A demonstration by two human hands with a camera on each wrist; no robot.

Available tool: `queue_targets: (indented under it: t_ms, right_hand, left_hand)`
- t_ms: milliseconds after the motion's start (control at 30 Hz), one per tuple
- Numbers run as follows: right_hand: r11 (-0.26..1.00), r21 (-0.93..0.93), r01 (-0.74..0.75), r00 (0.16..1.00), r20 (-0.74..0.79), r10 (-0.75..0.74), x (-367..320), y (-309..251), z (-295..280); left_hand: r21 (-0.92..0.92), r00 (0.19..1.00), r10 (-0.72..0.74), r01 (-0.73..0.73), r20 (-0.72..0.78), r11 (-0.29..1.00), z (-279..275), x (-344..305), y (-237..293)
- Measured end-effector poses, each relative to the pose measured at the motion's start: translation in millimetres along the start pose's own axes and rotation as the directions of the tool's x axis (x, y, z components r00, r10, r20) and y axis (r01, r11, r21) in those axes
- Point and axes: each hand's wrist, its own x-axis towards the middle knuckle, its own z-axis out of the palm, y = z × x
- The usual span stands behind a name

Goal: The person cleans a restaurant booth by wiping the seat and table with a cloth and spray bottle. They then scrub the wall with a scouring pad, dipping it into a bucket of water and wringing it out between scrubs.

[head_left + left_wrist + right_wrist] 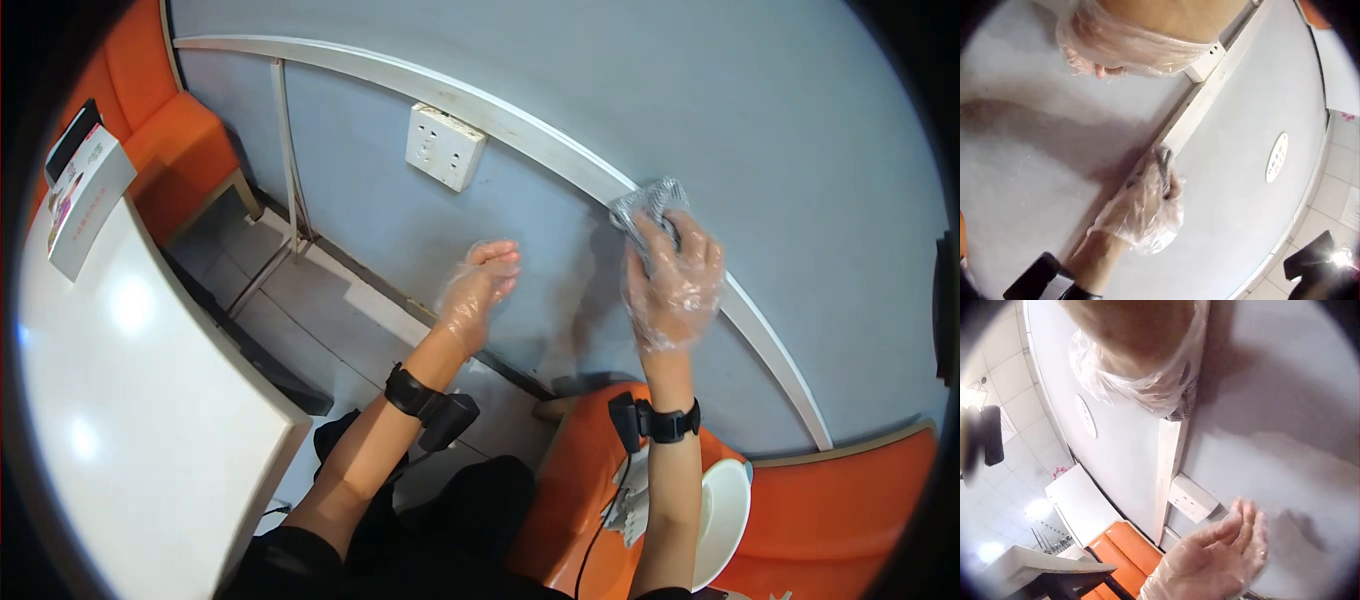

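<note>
A clear plastic glove covers each hand. My right hand grips a folded grey cloth against the white trim strip that runs along the blue-grey wall. In the left wrist view, the cloth shows between the fingers of that hand, at the strip's edge. My left hand hangs in front of the wall below the strip, its fingers loosely bent and nothing in them. From the right wrist view, the left hand appears with its fingers close together, near the white socket box.
The socket box juts from the wall under the strip. A white table with a printed box stands to the left. An orange seat lies below my right arm, with a white basin on it. Another orange bench stands farther back.
</note>
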Motion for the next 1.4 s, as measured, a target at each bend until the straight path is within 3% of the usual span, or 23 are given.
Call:
queue_targets:
  t_ms: [233,367,533,800,900,1133,1167,1267,1300,1367,1400]
  right_hand:
    - [0.985,0.161,0.055,0.997,0.052,-0.064,48,-47,47]
    - [0.991,0.129,0.017,0.998,0.060,-0.025,31,-32,31]
    - [0.978,0.005,-0.208,0.978,-0.012,0.208,-14,6,-17]
    - [0.993,0.090,-0.074,0.996,-0.047,0.078,28,-33,37]
    - [0.986,0.121,-0.118,0.992,-0.036,0.123,26,-37,36]
    - [0.848,-0.099,-0.520,0.833,-0.277,0.479,-76,38,-24]
    - [0.811,-0.001,-0.585,0.776,-0.293,0.559,-81,41,-29]
    - [0.719,-0.067,-0.692,0.709,-0.246,0.661,-71,26,-25]
    - [0.762,-0.007,-0.648,0.745,-0.216,0.631,-68,21,-14]
    - [0.902,-0.056,-0.427,0.898,-0.145,0.416,-52,1,4]
    - [0.939,0.005,-0.343,0.937,-0.071,0.342,-47,-8,13]
  left_hand:
    - [-0.004,1.000,-0.016,0.016,0.011,1.000,8,1,-6]
    - [-0.040,1.000,-0.019,0.019,0.001,0.999,8,5,-12]
    - [-0.027,0.999,-0.038,0.038,-0.005,0.999,12,4,-11]
    - [0.005,0.999,-0.043,0.043,0.021,0.999,17,4,-19]
    - [-0.022,0.997,-0.075,0.075,0.024,0.997,14,8,-27]
    - [0.013,0.997,-0.059,0.058,0.052,0.998,14,4,-24]
    - [0.014,0.996,-0.059,0.059,0.060,0.998,13,7,-27]
    - [0.034,0.996,-0.065,0.063,0.064,0.997,20,2,-30]
    - [0.054,0.996,-0.069,0.066,0.053,0.996,22,0,-30]
    - [0.048,0.995,-0.076,0.073,0.060,0.996,20,0,-34]
    - [0.035,0.994,-0.079,0.077,0.074,0.996,19,1,-37]
